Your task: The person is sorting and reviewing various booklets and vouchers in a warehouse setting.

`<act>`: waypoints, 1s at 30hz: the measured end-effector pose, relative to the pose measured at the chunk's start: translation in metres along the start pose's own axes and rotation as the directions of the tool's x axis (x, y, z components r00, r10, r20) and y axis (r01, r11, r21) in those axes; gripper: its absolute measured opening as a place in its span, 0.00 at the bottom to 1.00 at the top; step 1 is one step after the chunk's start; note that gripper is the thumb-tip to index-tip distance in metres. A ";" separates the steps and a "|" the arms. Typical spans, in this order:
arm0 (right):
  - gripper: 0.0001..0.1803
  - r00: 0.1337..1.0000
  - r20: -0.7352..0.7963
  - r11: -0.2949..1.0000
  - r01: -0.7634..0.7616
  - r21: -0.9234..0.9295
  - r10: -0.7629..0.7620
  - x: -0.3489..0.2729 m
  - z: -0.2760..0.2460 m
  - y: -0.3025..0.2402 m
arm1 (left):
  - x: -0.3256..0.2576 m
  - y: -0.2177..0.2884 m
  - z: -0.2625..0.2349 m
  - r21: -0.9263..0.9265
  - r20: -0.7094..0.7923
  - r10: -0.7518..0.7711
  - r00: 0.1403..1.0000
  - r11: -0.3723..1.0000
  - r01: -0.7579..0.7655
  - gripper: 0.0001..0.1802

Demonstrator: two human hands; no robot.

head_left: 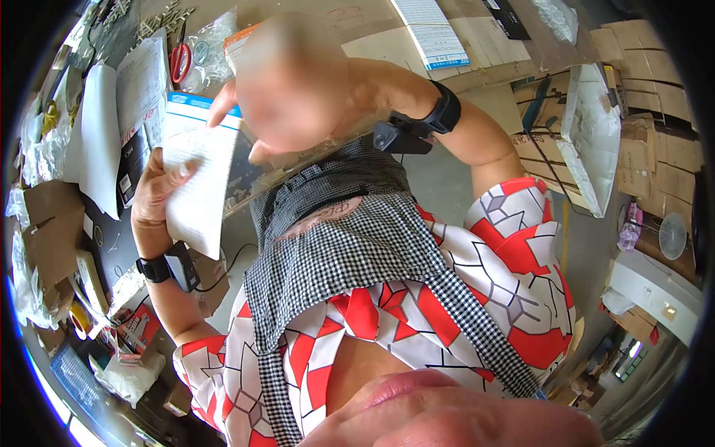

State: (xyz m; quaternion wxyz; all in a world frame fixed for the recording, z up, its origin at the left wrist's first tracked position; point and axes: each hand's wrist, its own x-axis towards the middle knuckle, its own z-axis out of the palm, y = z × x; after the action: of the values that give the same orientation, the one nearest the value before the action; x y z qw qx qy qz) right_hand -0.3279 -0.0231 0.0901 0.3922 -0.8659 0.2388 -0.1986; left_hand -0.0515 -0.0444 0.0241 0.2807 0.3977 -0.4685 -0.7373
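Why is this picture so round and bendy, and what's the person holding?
There's no robot here, just a person with bare hands. A camera worn on their head looks down, and its very wide lens bends straight edges. That's why you see their checked apron too.

The left hand holds a white paper with a blue top edge. The right hand is by that edge, but it's blurry, so I can't tell whether it grips anything.

On the brown work surface lie red-handled scissors, clear plastic and more blue-edged paper.
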 end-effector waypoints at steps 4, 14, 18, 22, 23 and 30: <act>0.26 0.983 -0.118 0.983 0.152 0.099 -0.140 0.008 0.037 0.024 | -0.001 -0.010 -0.013 -0.165 -0.109 0.073 0.991 0.982 -0.090 0.20; 0.27 0.852 -0.521 0.994 0.099 0.045 -0.061 0.017 0.095 0.023 | 0.001 -0.032 0.006 -0.075 -0.515 0.209 0.831 0.955 -0.286 0.26; 0.15 0.907 -0.195 0.748 -0.168 0.642 0.372 0.022 0.091 0.025 | 0.002 -0.043 0.022 0.154 -0.460 0.227 0.858 0.972 -0.175 0.26; 0.12 0.861 -0.293 0.770 -0.160 0.617 0.415 0.018 0.089 0.037 | 0.009 -0.049 0.051 -0.113 -0.402 0.195 0.895 0.959 -0.260 0.17; 0.12 0.842 -0.302 0.738 -0.157 0.656 0.448 0.016 0.088 0.044 | 0.008 -0.050 0.054 -0.196 -0.362 0.198 0.911 0.939 -0.282 0.15; 0.13 0.858 -0.312 0.911 -0.408 0.069 0.408 -0.063 0.005 0.061 | 0.009 -0.059 0.035 -0.267 -0.379 0.063 0.923 0.948 -0.174 0.14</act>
State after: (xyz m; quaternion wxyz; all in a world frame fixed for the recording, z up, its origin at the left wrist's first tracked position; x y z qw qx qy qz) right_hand -0.3918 -0.0193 0.0297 0.3814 -0.7519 0.4768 -0.2488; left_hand -0.0881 -0.0109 -0.0244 0.4636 0.4521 -0.3160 -0.6934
